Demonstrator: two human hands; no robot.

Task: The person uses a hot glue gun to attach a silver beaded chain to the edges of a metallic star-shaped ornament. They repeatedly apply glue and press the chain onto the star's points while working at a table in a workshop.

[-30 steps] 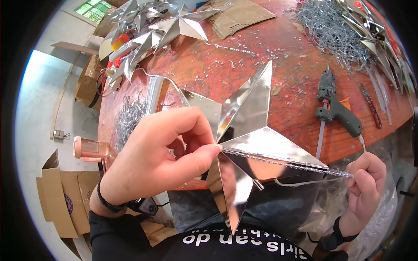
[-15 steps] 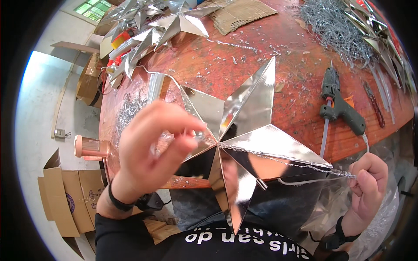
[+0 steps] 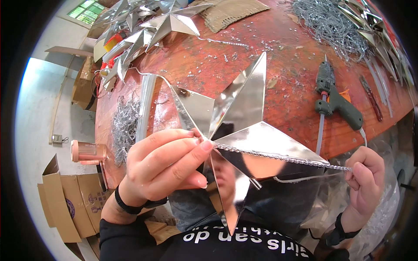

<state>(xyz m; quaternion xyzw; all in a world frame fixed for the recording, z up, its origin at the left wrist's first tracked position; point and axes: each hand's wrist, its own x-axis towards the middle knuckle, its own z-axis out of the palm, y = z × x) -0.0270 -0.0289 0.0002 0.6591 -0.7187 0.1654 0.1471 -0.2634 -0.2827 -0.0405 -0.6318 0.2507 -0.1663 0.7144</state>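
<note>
A large mirror-silver five-pointed star (image 3: 244,98) leans over the near edge of the table, its lowest point close to my body. Along the ridge of its right-hand arm runs a thin silver braided trim (image 3: 278,155), drawn fairly straight. My left hand (image 3: 163,163) is closed, thumb and fingertips pinching the trim's inner end at the star's centre. Just past the tip of that arm, my right hand (image 3: 366,182) is closed around the trim's other end. A white cord (image 3: 300,179) hangs below the star's right arm.
A dark green glue gun (image 3: 328,87) with a glue stick lies on the red table (image 3: 287,104) at the right, near a utility knife (image 3: 371,99). Silver tinsel (image 3: 331,28) and finished stars (image 3: 170,21) lie farther back. A pink jar (image 3: 87,151) stands at the left edge.
My left hand has come down from above the star and pinched the trim at its centre. The trim now lies straighter along the ridge. The view has shifted slightly.
</note>
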